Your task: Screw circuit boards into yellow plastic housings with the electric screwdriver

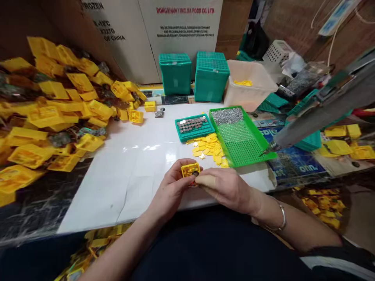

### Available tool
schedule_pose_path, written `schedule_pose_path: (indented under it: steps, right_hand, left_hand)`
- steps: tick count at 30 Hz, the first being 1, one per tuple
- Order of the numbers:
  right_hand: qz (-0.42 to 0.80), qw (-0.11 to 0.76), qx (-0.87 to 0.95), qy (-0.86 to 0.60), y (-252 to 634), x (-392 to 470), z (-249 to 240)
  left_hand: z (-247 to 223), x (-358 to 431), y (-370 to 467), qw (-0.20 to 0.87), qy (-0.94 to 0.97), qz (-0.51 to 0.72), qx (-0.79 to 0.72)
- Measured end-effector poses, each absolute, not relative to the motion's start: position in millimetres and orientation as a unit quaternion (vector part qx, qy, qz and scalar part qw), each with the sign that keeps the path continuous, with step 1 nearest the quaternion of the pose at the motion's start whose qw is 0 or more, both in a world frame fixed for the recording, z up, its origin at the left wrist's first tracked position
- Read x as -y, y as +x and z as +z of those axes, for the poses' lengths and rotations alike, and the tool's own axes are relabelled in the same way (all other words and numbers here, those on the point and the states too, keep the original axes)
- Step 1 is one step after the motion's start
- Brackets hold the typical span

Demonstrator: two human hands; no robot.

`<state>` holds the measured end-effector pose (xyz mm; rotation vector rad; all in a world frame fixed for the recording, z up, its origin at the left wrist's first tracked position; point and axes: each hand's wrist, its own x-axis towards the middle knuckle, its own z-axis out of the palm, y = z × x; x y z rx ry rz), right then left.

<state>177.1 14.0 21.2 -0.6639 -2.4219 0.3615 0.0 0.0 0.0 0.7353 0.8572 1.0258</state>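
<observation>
My left hand point(172, 185) grips a small yellow plastic casing point(186, 169) near the front edge of the white work surface. The casing's open side faces up, and a dark round part shows inside it. My right hand point(227, 185) is closed, its thumb and fingertips pinched together at the casing's right side. Whatever those fingertips hold is hidden. Just beyond my hands lies a pile of flat yellow plastic pieces point(208, 147). Behind the pile is a teal tray point(183, 137) with rows of silvery button cells point(191, 125).
A green perforated tray point(243, 144) holds small metal screws point(227, 116). Many yellow casings point(58, 113) are heaped at left. Teal baskets point(175, 76) and a translucent bin point(249, 86) line the back. A grey metal arm point(322, 105) slants in from the right.
</observation>
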Motion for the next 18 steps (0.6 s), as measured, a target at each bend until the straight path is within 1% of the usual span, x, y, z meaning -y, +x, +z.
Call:
schedule_pose_path:
  steps: [8,14,18]
  right_hand:
    - [0.223,0.294,0.884,-0.286,177,-32,26]
    - [0.245,0.291,0.875,-0.299,174,-39,31]
    - [0.251,0.263,0.879,-0.31,174,-43,31]
  left_hand:
    - [4,-1,-2,0.746,0.319,0.451,-0.373]
    - [1,-3,-5,0.775,0.275,0.455,-0.34]
    - [-1,-4,-4,0.782,0.263,0.454,-0.335]
